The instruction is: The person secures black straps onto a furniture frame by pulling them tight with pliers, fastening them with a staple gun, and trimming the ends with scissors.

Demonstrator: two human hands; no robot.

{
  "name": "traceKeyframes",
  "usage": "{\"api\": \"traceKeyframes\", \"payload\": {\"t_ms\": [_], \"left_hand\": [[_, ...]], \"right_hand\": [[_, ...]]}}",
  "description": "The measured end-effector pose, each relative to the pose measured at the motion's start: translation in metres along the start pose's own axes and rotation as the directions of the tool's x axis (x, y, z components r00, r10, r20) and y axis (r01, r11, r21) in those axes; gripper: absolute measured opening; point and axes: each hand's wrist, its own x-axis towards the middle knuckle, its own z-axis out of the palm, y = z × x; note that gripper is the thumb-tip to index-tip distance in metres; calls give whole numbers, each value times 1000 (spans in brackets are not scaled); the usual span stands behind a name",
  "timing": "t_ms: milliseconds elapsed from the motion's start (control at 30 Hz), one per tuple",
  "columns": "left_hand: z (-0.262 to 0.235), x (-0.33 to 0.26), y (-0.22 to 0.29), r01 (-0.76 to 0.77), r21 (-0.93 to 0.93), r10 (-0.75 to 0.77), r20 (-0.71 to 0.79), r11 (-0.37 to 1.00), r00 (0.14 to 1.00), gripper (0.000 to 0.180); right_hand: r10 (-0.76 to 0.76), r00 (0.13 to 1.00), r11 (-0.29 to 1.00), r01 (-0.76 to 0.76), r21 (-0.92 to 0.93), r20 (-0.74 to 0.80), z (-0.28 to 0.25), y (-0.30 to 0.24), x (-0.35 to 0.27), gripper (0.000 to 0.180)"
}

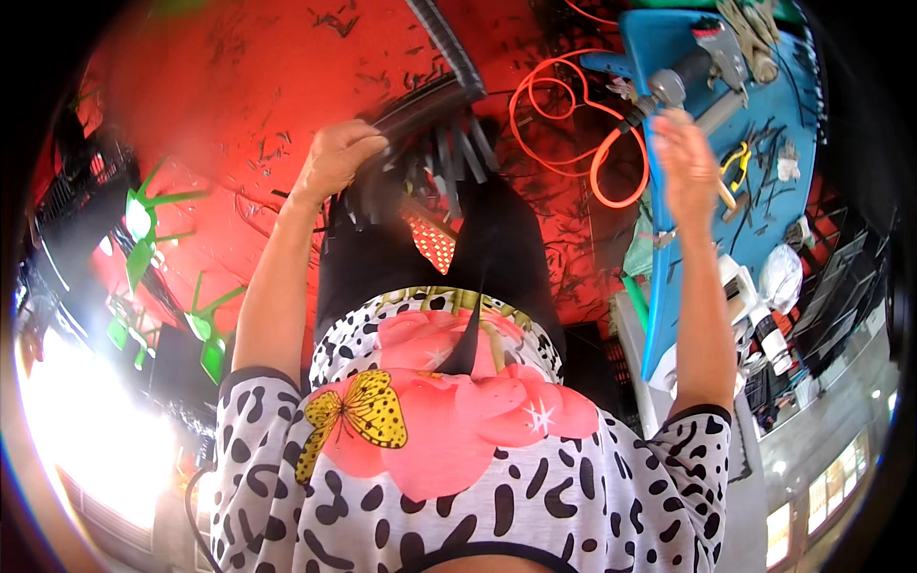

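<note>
Overhead, left hand (336, 158) clasps black strip bundle (430, 119) (ends pointing down).

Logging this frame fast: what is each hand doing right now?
Left hand: closed on a bundle of black rubbery strips.
Right hand: reaching to a grey metal tool on the blue workbench; grip cannot be told.
</note>
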Motion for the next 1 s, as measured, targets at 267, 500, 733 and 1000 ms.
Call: {"api": "traceKeyframes", "payload": {"t_ms": [267, 500, 733, 1000], "left_hand": [[25, 4, 17, -127, 8, 128, -17, 992, 992, 16], [59, 18, 38, -227, 0, 227, -77, 974, 971, 21], [96, 23, 47, -224, 62, 229, -90, 973, 969, 19], [87, 20, 60, -42, 52, 41, 8, 998, 999, 22]], "right_hand": [[-692, 524, 508, 842, -181, 496, 133, -71, 51, 16], [-593, 472, 470, 861, -196, 652, 103, -53, 61, 12], [-631, 464, 413, 879, -238, 622, 79, -27, 46, 17], [-687, 443, 401, 892, -207, 576, 80, -24, 44, 18]]}}
